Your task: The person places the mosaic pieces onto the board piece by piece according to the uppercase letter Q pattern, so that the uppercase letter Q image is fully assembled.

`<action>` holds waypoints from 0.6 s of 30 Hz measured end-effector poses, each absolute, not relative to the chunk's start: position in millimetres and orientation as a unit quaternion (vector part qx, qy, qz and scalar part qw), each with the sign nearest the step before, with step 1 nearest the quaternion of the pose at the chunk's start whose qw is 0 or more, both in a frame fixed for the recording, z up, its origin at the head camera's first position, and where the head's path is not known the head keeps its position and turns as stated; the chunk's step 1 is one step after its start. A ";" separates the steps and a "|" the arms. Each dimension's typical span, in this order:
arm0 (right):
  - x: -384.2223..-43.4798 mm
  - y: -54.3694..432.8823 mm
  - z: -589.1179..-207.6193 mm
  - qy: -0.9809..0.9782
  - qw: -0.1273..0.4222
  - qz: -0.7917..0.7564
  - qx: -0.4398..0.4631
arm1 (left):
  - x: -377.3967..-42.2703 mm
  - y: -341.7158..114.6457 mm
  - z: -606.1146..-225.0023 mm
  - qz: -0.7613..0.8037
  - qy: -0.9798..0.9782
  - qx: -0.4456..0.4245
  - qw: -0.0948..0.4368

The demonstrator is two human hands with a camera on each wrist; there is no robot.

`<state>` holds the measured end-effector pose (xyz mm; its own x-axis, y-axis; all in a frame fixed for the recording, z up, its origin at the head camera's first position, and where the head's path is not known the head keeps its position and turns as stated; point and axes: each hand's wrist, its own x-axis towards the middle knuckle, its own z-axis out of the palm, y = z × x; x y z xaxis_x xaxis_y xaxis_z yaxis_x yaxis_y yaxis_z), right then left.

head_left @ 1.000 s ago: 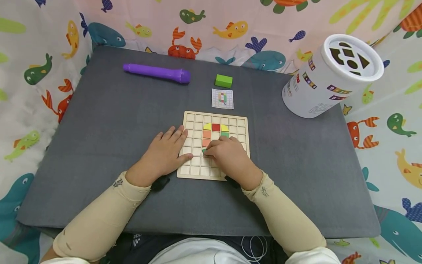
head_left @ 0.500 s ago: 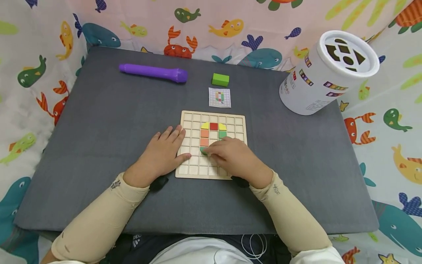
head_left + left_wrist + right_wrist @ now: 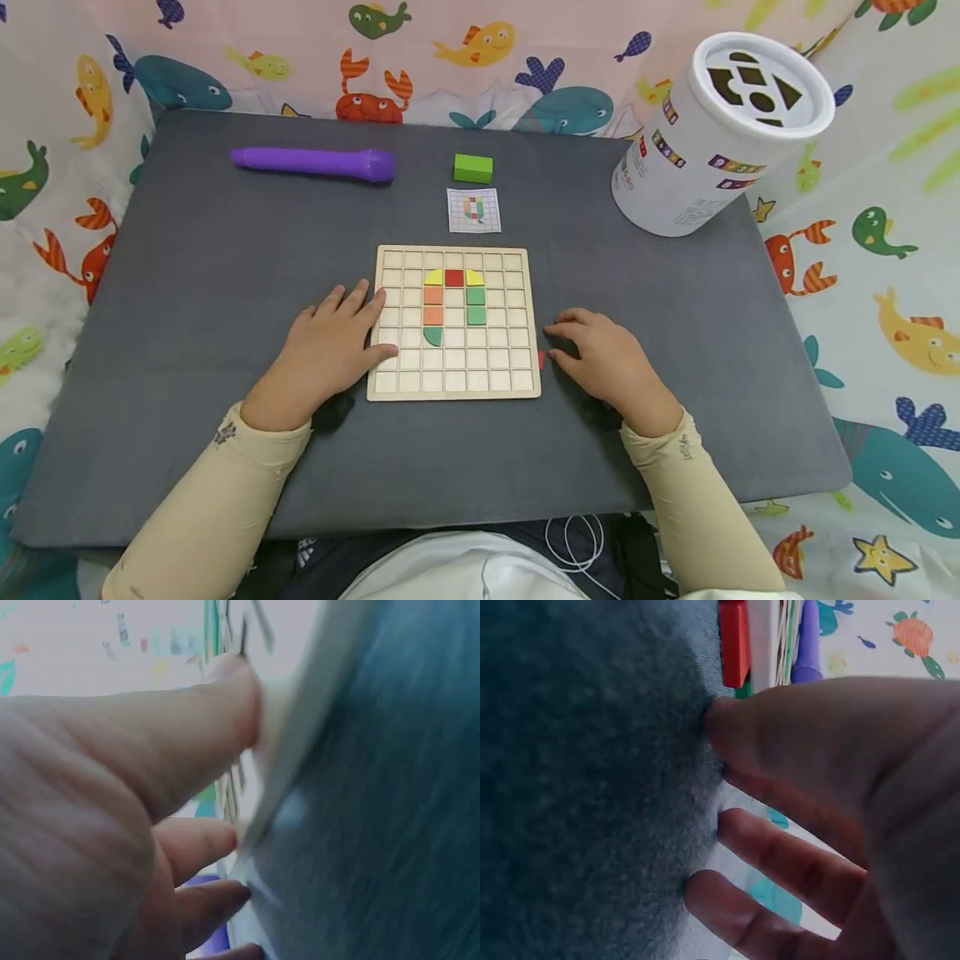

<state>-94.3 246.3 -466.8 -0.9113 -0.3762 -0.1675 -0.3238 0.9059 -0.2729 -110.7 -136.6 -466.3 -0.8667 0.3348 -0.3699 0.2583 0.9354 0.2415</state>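
Observation:
A wooden grid board (image 3: 477, 382) holds colored tiles in an arch: a red square (image 3: 453, 278) between two yellow quarter-rounds, two orange squares (image 3: 432, 305) down the left, two green squares (image 3: 476, 306) down the right. Below the orange ones sits a green quarter-round (image 3: 432, 336). My left hand (image 3: 322, 358) rests with spread fingers and thumb on the board's left edge. Right of the board, my right hand (image 3: 611, 367) has its fingertips on the table, thumb and fingers apart. By its thumb lie a red piece (image 3: 735, 645) and a partly hidden green piece (image 3: 743, 691).
A small pattern card (image 3: 474, 211) and a light green block (image 3: 473, 168) lie behind the board. A purple microphone-shaped stick (image 3: 311, 162) is at the back left. At the back right stands a white canister (image 3: 697, 158) with shaped holes in its lid.
My right hand has left the green quarter-round in its cell and moved right, off the board to the table. The left hand stays on the board's edge. The head view has shifted.

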 end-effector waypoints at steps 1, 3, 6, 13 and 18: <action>-92.9 245.4 -468.0 0.971 0.100 -0.119 -0.183 | -111.9 -138.7 -465.0 0.094 0.961 0.147 0.213; -90.2 242.3 -470.3 0.970 0.083 -0.118 -0.196 | -113.8 -142.0 -463.6 0.099 0.961 0.131 0.224; -87.7 227.7 -473.1 0.964 0.064 -0.113 -0.233 | -112.1 -151.5 -463.6 0.110 0.959 0.107 0.236; -77.4 214.7 -475.1 0.960 0.033 -0.109 -0.255 | -114.7 -155.4 -460.2 0.125 0.959 0.105 0.233; -75.3 220.6 -472.6 0.962 -0.017 -0.103 -0.253 | -118.0 -153.3 -457.1 0.118 0.960 0.107 0.231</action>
<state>-75.3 220.6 -472.6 -0.8718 -0.4824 0.0846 -0.4894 0.8511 -0.1900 -118.0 -153.3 -457.1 -0.8705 0.2601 -0.4178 0.1512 0.9492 0.2760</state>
